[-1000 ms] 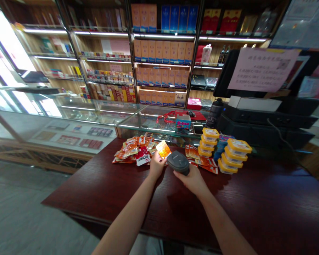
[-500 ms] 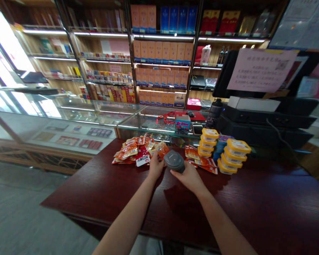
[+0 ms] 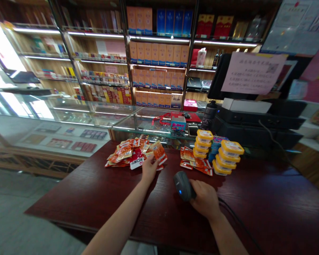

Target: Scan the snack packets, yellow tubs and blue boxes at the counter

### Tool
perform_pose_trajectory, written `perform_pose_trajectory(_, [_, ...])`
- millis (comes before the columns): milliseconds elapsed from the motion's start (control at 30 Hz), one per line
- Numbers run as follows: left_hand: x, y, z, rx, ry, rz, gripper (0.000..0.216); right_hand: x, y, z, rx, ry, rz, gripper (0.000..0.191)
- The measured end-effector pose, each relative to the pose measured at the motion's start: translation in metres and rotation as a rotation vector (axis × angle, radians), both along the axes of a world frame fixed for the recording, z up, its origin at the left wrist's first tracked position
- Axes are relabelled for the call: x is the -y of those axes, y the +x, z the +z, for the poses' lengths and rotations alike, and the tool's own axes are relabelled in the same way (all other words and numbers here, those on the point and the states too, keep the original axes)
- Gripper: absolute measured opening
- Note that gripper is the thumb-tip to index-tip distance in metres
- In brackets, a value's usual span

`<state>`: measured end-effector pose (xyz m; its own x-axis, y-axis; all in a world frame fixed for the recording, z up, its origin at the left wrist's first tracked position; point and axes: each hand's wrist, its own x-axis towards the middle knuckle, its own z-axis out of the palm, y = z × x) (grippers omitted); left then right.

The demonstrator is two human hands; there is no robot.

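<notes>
An orange-and-cream packet [image 3: 160,152] is pinched at its lower edge by the left hand [image 3: 149,168], at the right end of a packet pile [image 3: 126,151].
The left arm [image 3: 123,214] is stretched forward; one dark scanner [image 3: 183,186] is gripped in the curled right hand [image 3: 206,198]; yellow-lidded tubs [image 3: 228,158] are stacked in two fours.

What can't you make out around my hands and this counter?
In the head view:
Barcode scanner: handle mostly hidden by the right hand.
Orange packet in the left hand: fine print too small.
Black cable: far end cut off by the bottom edge.
Pink notice: smaller lines blurred.
</notes>
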<state>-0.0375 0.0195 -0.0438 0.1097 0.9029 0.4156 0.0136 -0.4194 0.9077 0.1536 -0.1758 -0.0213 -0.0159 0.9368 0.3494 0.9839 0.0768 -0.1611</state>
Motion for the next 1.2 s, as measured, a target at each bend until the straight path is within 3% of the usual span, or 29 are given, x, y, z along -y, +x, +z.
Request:
perform_pose_trajectory(133, [-0.005, 0.009, 0.009, -0.089, 0.011, 0.027, 0.017, 0.003, 0.003, -0.005, -0.062, 0.128, 0.047, 0.036])
perform_pose_trajectory(233, [-0.015, 0.027, 0.012, -0.217, -0.144, -0.013, 0.014, 0.002, 0.004, -0.007, -0.105, 0.146, 0.065, 0.032])
perform_pose_trajectory(333, [-0.027, 0.051, 0.014, -0.344, -0.240, 0.040, 0.010, 0.000, 0.007, -0.010, -0.129, 0.147, 0.074, 0.031])
perform_pose_trajectory(400, [-0.032, 0.065, 0.015, -0.441, -0.199, 0.070, 0.005, -0.001, 0.010, -0.011, -0.132, 0.143, 0.074, 0.032])
perform_pose_trajectory(633, [-0.029, 0.092, 0.021, -0.609, -0.031, -0.036, 0.024, -0.003, 0.010, -0.009, -0.152, 0.093, 0.062, 0.036])
perform_pose_trajectory(733, [-0.017, 0.085, 0.024, -0.674, 0.026, -0.050, 0.020, -0.002, 0.009, -0.007, -0.157, 0.072, 0.056, 0.036])
perform_pose_trajectory(833, [-0.004, 0.064, 0.030, -0.790, 0.151, 0.039, 0.005, 0.000, 0.008, -0.005, -0.159, 0.067, 0.056, 0.036])
perform_pose_trajectory(967, [0.003, 0.027, 0.039, -0.915, 0.183, 0.192, 0.038, 0.001, 0.007, -0.004, -0.160, 0.085, 0.072, 0.034])
perform_pose_trajectory(1200, [-0.002, -0.003, 0.055, -1.056, 0.176, 0.153, 0.090, 0.003, 0.006, -0.007, -0.143, 0.106, 0.070, 0.031])
